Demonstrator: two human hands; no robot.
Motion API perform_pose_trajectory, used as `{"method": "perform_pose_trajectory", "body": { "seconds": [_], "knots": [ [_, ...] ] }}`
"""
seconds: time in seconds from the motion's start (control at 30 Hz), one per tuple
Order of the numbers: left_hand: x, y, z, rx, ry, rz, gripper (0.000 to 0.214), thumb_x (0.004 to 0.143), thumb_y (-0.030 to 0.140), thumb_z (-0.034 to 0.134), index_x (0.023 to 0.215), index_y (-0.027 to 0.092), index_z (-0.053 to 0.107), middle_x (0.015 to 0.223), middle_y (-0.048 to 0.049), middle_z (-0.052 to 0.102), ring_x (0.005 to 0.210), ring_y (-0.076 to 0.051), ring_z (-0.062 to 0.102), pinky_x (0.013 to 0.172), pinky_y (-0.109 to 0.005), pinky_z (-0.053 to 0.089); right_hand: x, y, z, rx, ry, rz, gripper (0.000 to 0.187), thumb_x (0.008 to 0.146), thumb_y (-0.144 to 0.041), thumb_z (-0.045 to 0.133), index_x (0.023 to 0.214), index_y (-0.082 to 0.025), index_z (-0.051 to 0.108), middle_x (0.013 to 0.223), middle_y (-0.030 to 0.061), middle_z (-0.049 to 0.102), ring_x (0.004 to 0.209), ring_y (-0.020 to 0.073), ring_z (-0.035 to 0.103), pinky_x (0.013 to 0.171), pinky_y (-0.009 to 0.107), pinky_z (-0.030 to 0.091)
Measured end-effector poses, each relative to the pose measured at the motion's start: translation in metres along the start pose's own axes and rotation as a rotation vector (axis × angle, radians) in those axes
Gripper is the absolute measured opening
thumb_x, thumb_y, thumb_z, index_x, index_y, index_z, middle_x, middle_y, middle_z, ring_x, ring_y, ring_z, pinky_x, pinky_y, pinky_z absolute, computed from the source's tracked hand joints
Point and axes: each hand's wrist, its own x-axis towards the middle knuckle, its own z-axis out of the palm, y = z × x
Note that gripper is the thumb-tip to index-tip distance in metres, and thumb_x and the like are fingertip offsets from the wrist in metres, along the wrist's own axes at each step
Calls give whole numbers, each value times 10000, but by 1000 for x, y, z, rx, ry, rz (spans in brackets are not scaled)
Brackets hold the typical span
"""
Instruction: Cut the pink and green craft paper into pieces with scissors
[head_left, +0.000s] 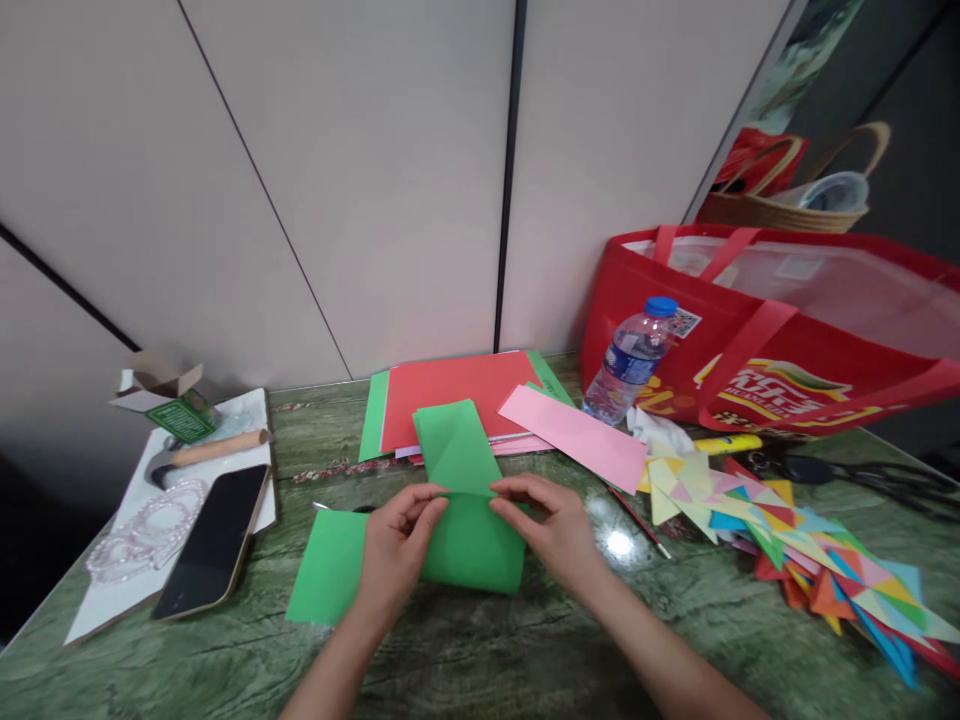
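A strip of green paper (472,545) is bent over on itself in front of me, its near part curling round in a loop. Its far part reaches back over the stacked sheets. My left hand (401,540) pinches the paper's edge between thumb and fingers on the left. On the other side my right hand (551,525) pinches the same edge. Another green paper piece (322,568) lies flat under and beside my left hand. Behind it, a metal tip and a dark part of some tool stick out, mostly hidden.
Coloured sheets (457,390) are stacked at the wall, with a pink strip (574,435) beside them. On the right are a water bottle (626,365), a red bag (750,340), a pencil (641,522) and folded paper pieces (817,550). A phone (214,540), hammer (214,450) and small box (176,405) lie left.
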Motion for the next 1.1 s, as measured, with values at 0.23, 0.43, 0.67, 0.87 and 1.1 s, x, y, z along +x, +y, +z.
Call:
{"method": "perform_pose_trajectory", "body": {
  "seconds": [0.23, 0.43, 0.67, 0.87, 1.1],
  "knots": [
    [4, 0, -7, 60, -101, 29, 157, 707, 311, 599, 745, 168, 652, 583, 9, 629, 522, -122, 512, 501, -204, 369, 2, 0, -1, -20, -186, 49, 109, 769, -238, 596, 732, -172, 674, 667, 24, 652, 612, 143, 577, 540, 224, 421],
    [3, 1, -8, 76, -248, 36, 126, 705, 288, 600, 709, 176, 658, 572, 3, 616, 521, -132, 499, 486, -208, 356, 1, -1, -3, 91, -344, 175, 97, 734, -254, 629, 736, -174, 685, 690, 14, 685, 632, 149, 592, 566, 225, 432],
    [4, 7, -11, 85, -315, 16, 126, 679, 285, 631, 727, 179, 679, 421, 46, 520, 414, -109, 413, 438, -210, 298, -1, -6, -6, 135, -455, 233, 127, 711, -274, 638, 653, -165, 668, 528, -29, 575, 487, 98, 468, 441, 191, 347],
    [11, 10, -24, -221, -75, -57, 337, 663, 388, 664, 928, 181, 645, 741, -60, 712, 709, -190, 617, 603, -241, 438, 4, -1, -5, 257, -224, 352, 185, 674, -340, 650, 637, -162, 612, 513, -49, 499, 458, 83, 407, 420, 192, 341],
    [7, 5, -11, -517, -149, -239, 555, 574, 294, 765, 1082, 154, 589, 865, -81, 707, 744, -189, 637, 652, -256, 485, 6, 5, -1, 282, -5, 350, 275, 631, -419, 673, 613, -153, 606, 505, -41, 498, 456, 85, 393, 438, 214, 322]
  ]
}}
